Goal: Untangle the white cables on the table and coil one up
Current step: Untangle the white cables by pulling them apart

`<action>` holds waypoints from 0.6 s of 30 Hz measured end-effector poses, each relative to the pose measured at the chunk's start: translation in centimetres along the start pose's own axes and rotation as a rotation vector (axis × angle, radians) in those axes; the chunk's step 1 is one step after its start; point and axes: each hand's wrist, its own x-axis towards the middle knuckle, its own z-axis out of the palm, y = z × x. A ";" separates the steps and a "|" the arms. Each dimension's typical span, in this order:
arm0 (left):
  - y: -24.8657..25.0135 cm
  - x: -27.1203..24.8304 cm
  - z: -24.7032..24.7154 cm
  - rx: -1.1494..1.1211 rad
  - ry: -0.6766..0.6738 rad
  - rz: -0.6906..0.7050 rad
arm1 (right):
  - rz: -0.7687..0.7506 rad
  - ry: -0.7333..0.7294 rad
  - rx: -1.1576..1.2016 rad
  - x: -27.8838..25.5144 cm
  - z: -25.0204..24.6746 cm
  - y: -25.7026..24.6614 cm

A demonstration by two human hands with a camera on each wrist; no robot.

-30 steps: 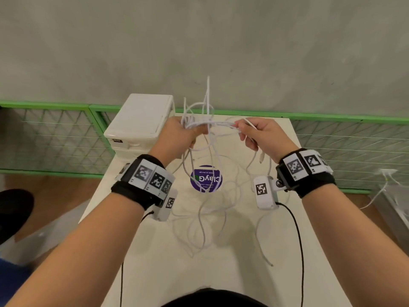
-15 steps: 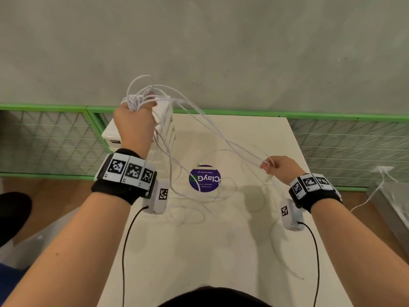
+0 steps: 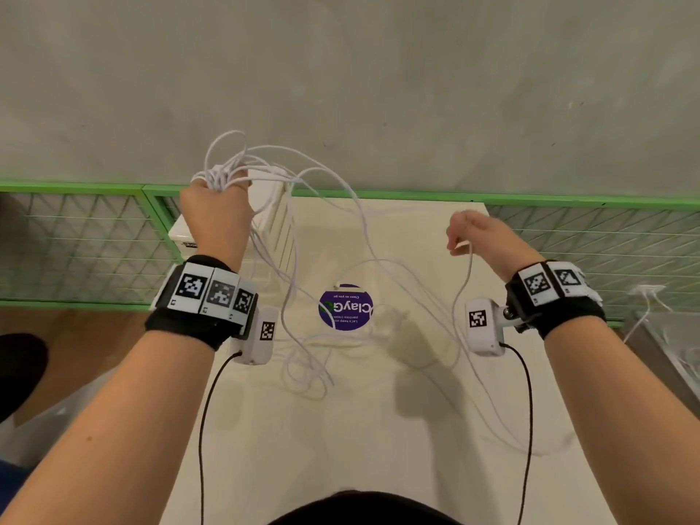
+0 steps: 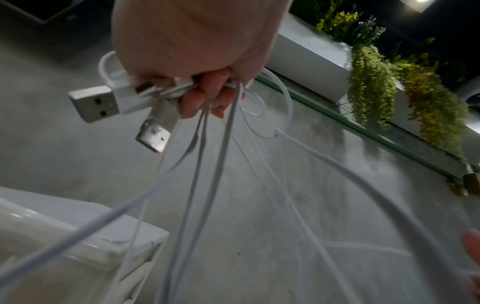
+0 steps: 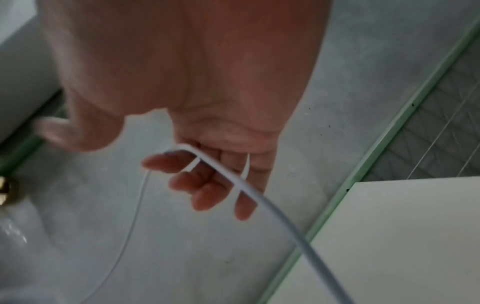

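Several tangled white cables [image 3: 221,176] are bunched in my left hand [image 3: 216,210], raised above the table's rear left. In the left wrist view its fingers [image 4: 202,98] curl round the strands, and two USB plugs [image 4: 93,102] stick out of the fist. Strands sag from it to a loose tangle [image 3: 303,373] lying on the table. My right hand [image 3: 477,236] is lifted at the right with its fingers [image 5: 207,179] loosely curled. One white cable [image 5: 259,197] is hooked over them and hangs down to the table.
The white table [image 3: 341,467] bears a round purple sticker [image 3: 344,308]. A white box [image 3: 272,217] stands at the rear left, under my left hand. A green mesh railing [image 3: 530,200] runs behind the table. A metal tray [image 3: 674,354] lies off the right edge.
My hands were close together on the tangle, then pulled apart. The left rose to the rear left with the bunch; the right swung right, dipped, and has now lifted with one strand.
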 end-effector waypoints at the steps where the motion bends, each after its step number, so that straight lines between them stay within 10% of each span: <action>1: 0.0 0.5 -0.4 -0.026 0.038 -0.014 | -0.016 0.052 0.114 0.2 -0.3 -0.4; 18: -1.2 -1.1 -0.2 0.240 -0.240 -0.065 | -0.431 0.123 0.603 -0.5 1.5 -9.5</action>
